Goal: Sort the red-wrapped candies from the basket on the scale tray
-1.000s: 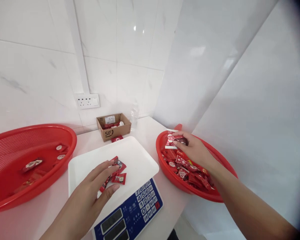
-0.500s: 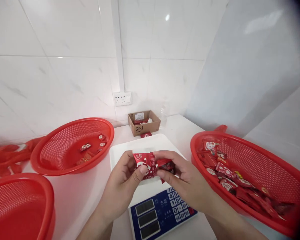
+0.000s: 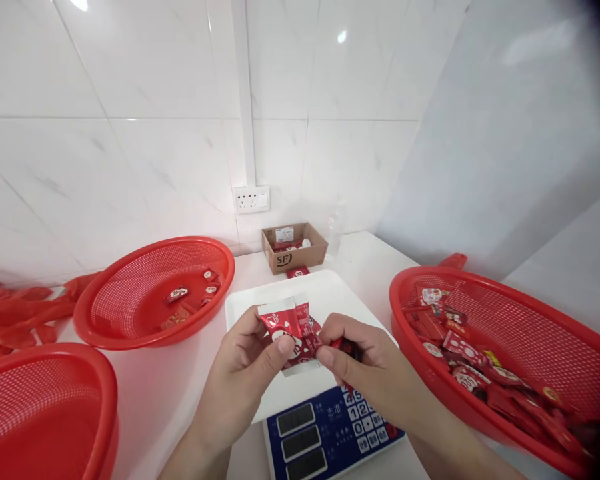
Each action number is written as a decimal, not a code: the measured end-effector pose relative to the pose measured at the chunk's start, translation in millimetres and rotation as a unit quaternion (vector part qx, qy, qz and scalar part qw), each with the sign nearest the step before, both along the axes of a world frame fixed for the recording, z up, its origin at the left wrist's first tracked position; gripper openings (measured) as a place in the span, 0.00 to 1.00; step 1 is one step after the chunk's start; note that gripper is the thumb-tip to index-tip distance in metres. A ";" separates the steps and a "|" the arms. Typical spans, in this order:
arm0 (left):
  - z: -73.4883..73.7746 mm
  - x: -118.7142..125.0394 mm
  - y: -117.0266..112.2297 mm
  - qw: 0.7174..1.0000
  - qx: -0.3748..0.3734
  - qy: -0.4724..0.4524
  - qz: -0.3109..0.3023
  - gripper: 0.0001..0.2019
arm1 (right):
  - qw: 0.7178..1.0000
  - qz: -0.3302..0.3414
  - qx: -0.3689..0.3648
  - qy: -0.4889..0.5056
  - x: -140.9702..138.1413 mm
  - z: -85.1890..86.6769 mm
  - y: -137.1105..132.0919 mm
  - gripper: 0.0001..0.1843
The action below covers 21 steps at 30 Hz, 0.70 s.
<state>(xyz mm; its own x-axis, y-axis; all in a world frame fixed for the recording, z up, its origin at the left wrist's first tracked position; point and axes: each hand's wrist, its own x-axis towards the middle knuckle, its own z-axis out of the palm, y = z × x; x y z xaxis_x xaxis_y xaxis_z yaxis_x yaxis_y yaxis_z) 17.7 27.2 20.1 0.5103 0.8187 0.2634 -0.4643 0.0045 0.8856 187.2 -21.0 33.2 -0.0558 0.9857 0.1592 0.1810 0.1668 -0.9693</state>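
Red snack packets [image 3: 283, 321] with white print and a white top edge sit between the thumb and fingers of my left hand [image 3: 245, 377]. They overlap, so I cannot tell where each one ends. My right hand [image 3: 380, 373] is closed around a dark red wrapped piece [image 3: 349, 348], partly hidden by the fingers. Its thumb and forefinger also meet the right edge of the packets. Both hands are above the white pan [image 3: 265, 288] of a weighing scale, whose blue panel [image 3: 337, 433] with displays and number keys lies below them.
Mixed red packets fill part of the red basket [image 3: 405, 283] on the right. Another red basket [image 3: 113, 280], at left, holds a few pieces; a third basket [image 3: 111, 400] is nearer. A cardboard box [image 3: 300, 259] stands behind the scale, by a wall socket [image 3: 251, 199]. Red bags [image 3: 20, 327] lie far left.
My right hand has moved slightly right and down, away from the left. The packets in my left hand now show more surface and fan out. The whole view has shifted slightly.
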 end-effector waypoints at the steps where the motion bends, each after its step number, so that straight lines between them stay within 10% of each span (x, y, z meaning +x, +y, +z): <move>1: -0.4 -0.4 1.1 1.000 -0.004 -0.001 -0.004 0.09 | 1.000 -0.003 0.004 -0.004 -0.1 1.1 -0.3 0.13; 21: 5.8 1.4 -4.2 0.995 -0.050 -0.046 0.072 0.16 | 0.999 0.006 0.037 -0.016 -1.3 -4.6 -2.2 0.13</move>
<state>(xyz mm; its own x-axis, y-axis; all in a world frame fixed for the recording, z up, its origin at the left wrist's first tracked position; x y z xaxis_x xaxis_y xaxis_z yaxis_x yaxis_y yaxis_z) 19.1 23.0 25.9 0.3626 0.9064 0.2166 -0.5458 0.0181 0.8377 185.9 -23.1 28.6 -0.0740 0.9703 0.2303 0.2101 0.2409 -0.9475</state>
